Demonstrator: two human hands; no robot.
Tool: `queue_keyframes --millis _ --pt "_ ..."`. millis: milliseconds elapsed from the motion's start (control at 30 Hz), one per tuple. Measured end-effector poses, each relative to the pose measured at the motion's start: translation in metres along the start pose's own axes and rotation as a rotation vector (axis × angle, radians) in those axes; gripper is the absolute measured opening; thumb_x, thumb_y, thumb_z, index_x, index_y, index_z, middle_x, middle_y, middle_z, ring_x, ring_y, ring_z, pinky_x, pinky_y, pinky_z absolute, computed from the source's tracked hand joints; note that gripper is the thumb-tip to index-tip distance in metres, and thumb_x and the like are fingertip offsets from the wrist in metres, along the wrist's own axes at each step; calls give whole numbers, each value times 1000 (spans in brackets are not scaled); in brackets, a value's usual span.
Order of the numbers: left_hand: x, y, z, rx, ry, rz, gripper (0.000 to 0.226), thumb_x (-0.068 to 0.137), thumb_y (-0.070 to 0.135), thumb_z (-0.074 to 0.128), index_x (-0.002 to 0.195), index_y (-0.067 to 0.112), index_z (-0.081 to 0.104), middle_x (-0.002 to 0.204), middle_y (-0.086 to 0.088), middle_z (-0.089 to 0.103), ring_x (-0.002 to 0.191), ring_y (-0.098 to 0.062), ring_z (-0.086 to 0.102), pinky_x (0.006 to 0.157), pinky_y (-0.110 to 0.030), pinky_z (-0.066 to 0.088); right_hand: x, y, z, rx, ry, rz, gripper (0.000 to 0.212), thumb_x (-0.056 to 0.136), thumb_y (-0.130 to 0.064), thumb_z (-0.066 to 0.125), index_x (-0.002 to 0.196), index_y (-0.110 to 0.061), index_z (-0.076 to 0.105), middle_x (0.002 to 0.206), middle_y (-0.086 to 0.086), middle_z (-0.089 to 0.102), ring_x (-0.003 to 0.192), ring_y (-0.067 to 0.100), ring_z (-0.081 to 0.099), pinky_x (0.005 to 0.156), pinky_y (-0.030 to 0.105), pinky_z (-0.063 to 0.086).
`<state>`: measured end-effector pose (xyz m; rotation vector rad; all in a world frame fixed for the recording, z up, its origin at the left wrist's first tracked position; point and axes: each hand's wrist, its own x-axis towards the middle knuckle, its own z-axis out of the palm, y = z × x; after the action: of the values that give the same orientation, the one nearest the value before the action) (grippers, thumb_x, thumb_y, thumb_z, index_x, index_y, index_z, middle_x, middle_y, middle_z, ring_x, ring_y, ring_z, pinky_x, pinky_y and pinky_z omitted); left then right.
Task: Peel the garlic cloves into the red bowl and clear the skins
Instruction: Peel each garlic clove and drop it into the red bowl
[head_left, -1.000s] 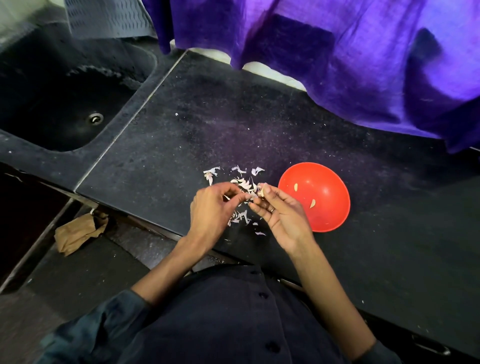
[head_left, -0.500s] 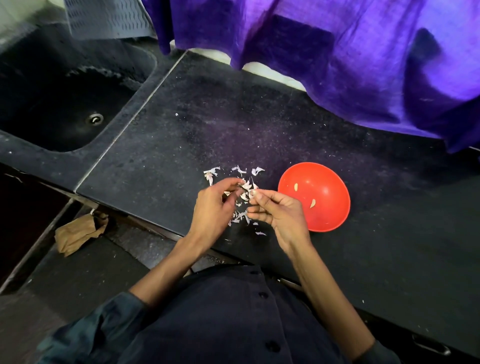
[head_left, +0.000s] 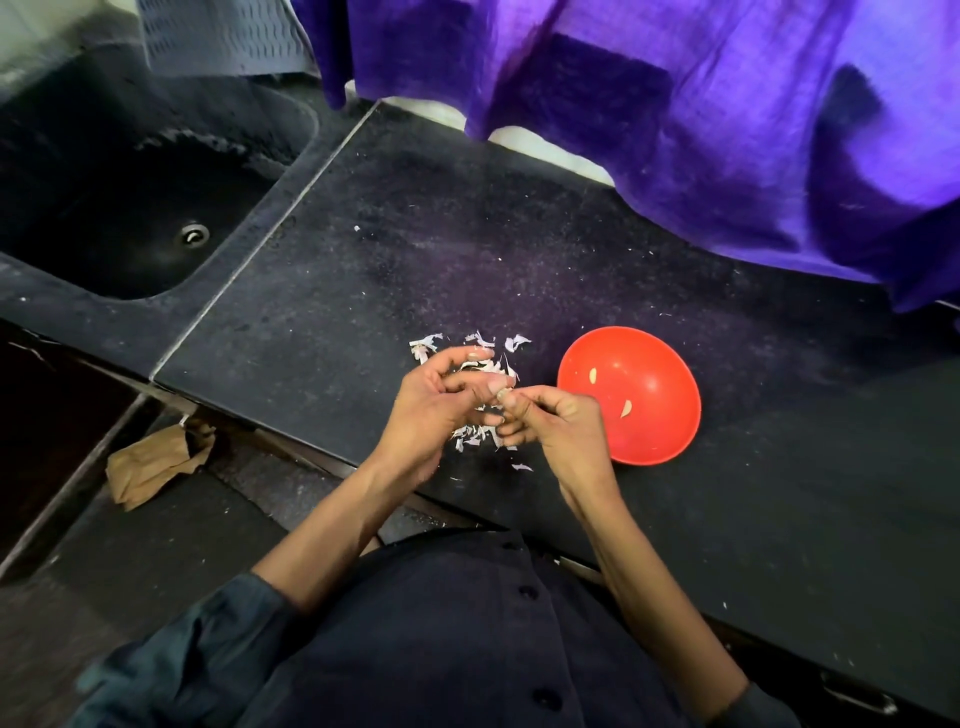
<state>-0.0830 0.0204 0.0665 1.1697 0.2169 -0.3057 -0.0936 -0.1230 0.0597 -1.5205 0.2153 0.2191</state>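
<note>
The red bowl (head_left: 654, 421) sits on the dark counter (head_left: 363, 270) with two peeled garlic cloves (head_left: 626, 409) inside. Left of it lies a scatter of white garlic skins (head_left: 475, 434), partly hidden under my hands. My left hand (head_left: 431, 410) and my right hand (head_left: 556, 426) meet fingertip to fingertip just above the skins. Between the thumbs and fingertips they pinch a small garlic clove (head_left: 503, 394), mostly hidden by the fingers.
A black sink (head_left: 130, 208) with a drain lies at the left. A purple cloth (head_left: 675, 114) hangs over the counter's back edge. A crumpled brown paper (head_left: 156, 460) lies on the floor below the counter's front edge.
Both hands have stayed over the skins while the fingers shifted; the left hand's fingers have spread and its thumb now meets the right fingertips at the clove.
</note>
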Motion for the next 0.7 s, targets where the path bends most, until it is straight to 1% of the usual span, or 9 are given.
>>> queue_keyframes --millis 167,267,367,433,500,533,567,633,700 --pt "1 1 0 -68 20 -104 50 70 8 72 117 2 54 84 -10 74 67 -18 69 57 -25 57 1 6 -1 -67 -14 -31 12 88 -12 67 78 -9 73 65 7 67 56 14 62 53 23 53" --pt "2 -1 0 -88 80 -111 37 78 3 70 111 6 55 82 -8 75 66 -14 69 56 -23 54 1 7 1 -117 -29 -64 16 90 -12 66 75 -10 72 63 4 65 57 13 60 54 25 53" --pt "4 0 -3 -191 124 -153 26 85 -1 65 107 9 56 82 -5 75 63 -10 66 55 -21 54 2 8 1 -181 -24 -88 14 91 -9 64 80 -12 72 69 1 67 62 13 62 58 29 56" --pt "4 1 -5 -227 138 -163 25 86 -2 63 107 8 56 81 -4 75 62 -7 64 54 -20 54 3 11 -1 -197 -5 -78 18 92 -2 60 91 -15 72 87 4 72 69 13 66 63 33 59" --pt "5 1 -6 -221 144 -145 23 87 -2 63 106 9 56 82 -3 75 65 -7 64 54 -20 53 4 11 -2 -174 2 -58 31 93 5 56 111 -16 68 110 8 69 78 14 67 67 32 60" --pt "5 2 -5 -210 147 -129 24 86 -1 64 105 10 56 83 -3 75 67 -8 64 55 -20 53 3 10 -2 -155 -1 -45 33 93 4 56 118 -15 65 113 6 68 80 14 67 68 32 60" --pt "4 1 -5 -194 149 -111 24 85 0 66 104 11 56 84 -4 76 70 -9 65 56 -20 53 3 7 -2 -132 -4 -34 29 93 0 59 117 -14 66 111 4 69 79 14 68 67 33 60" --pt "3 2 -4 -156 147 -78 25 83 2 69 103 12 57 85 -5 76 73 -11 67 57 -22 53 1 2 0 -63 8 -12 12 92 -12 63 100 -11 73 95 4 73 73 15 68 63 31 59" --pt "2 2 -2 -128 133 -50 26 81 2 70 102 11 57 85 -5 76 73 -11 68 57 -22 52 0 1 1 10 20 6 6 90 -10 66 92 -9 71 90 9 71 72 16 67 62 29 59"
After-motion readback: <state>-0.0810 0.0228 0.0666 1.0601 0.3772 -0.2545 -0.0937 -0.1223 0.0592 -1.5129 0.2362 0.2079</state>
